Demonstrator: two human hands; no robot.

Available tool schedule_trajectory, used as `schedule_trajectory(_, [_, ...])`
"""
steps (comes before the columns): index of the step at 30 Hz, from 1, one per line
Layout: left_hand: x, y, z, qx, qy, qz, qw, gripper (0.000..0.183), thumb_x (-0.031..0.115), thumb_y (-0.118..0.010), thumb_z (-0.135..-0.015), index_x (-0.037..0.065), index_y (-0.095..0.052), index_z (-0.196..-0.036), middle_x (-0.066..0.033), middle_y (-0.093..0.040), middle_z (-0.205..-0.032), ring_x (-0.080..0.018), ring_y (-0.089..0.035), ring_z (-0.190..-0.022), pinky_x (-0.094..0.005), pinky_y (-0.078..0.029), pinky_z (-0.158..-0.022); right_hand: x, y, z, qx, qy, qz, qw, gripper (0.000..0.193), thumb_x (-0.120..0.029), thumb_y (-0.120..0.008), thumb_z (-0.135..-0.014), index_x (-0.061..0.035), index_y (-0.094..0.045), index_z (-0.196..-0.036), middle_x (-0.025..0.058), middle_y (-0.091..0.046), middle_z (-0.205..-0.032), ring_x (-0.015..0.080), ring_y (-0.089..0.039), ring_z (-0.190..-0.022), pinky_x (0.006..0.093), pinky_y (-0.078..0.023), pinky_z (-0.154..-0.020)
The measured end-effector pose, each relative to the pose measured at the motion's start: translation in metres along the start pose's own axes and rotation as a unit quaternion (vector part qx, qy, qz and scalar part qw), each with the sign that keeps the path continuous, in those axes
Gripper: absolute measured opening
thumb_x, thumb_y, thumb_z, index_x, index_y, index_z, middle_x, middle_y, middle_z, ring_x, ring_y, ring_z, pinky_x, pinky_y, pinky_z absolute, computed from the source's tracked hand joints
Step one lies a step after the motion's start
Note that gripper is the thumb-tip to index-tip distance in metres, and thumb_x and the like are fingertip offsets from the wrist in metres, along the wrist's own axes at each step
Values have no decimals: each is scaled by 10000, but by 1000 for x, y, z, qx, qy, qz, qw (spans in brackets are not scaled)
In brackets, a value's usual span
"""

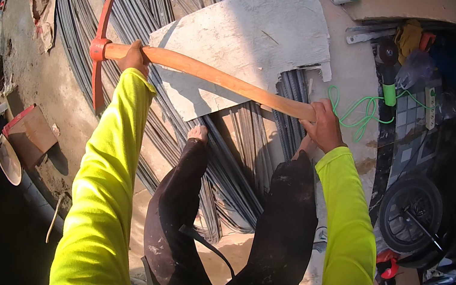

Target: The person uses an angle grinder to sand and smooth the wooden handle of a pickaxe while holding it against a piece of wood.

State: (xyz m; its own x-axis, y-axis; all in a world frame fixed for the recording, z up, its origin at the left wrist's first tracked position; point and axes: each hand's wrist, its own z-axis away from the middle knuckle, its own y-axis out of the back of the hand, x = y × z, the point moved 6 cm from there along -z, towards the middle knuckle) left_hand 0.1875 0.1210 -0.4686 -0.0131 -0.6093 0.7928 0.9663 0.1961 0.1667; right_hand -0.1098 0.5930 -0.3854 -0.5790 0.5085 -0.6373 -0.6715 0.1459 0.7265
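A pickaxe [221,76] with a wooden handle and a red head is held crosswise in front of me, its head to the left. My left hand [134,59] is closed round the handle close to the head. Near the handle's other end, my right hand [325,125] is wrapped round the wood. One point of the head stretches away from me, and the other points back toward me. Beneath the handle lies a pale, broken-edged board [248,30] on bundles of steel rebar [236,165].
My feet stand among the rebar. At the right are a green cord [361,114], a power strip [430,108], a green-and-black tool [389,91] and a wheel [411,212]. A cardboard box [31,135] and a pale bowl-like thing [9,160] sit at the left, with torn paper [44,9] farther off.
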Motion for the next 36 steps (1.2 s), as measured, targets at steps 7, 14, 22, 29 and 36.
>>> schedule_trajectory(7, [-58,-1,-105,67,-29,-7,997,357,21,-760,-867,-97,-542,-1124,-190,-670,-1005,-319,-719,-839,-438,-656,-679,70,-79,-101,-29,85,-14,996,517,-103,-846,-745,23,-589,-1175,172,-565,-1126,402,-630,-1003,446,-541,-843])
schedule_trajectory(14, [-84,-12,-114,129,-46,-190,972,579,124,-824,-784,-128,-549,-1227,-214,-668,-1126,-324,-708,-971,-420,-606,-777,93,-126,-133,-52,134,-1,990,472,-191,-841,-770,20,-586,-1107,176,-526,-1094,407,-639,-938,458,-556,-776])
schedule_trajectory(22, [-179,-102,-9,-8,-296,-597,746,991,451,-803,-774,8,-356,-1539,-318,-278,-1598,-529,-202,-1488,-568,-276,-1192,102,-113,-143,-44,205,16,978,503,-318,-820,-826,-37,-577,-1164,159,-575,-1087,357,-659,-858,443,-551,-756])
schedule_trajectory(29, [-191,-116,81,49,-332,-520,785,930,419,-745,-839,12,-310,-1553,-224,-245,-1644,-471,-137,-1529,-624,-215,-1195,320,89,-90,312,-74,207,924,596,-151,-754,-813,35,-496,-1317,254,-518,-1305,428,-485,-1244,486,-398,-1068])
schedule_trajectory(36, [-199,-123,160,113,-285,-336,891,908,370,-705,-860,-25,-257,-1544,-278,-280,-1569,-437,-244,-1487,-582,-251,-1185,412,110,-71,325,-163,142,921,897,-265,-870,-733,16,-398,-1441,305,-443,-1449,428,-449,-1358,462,-381,-1152])
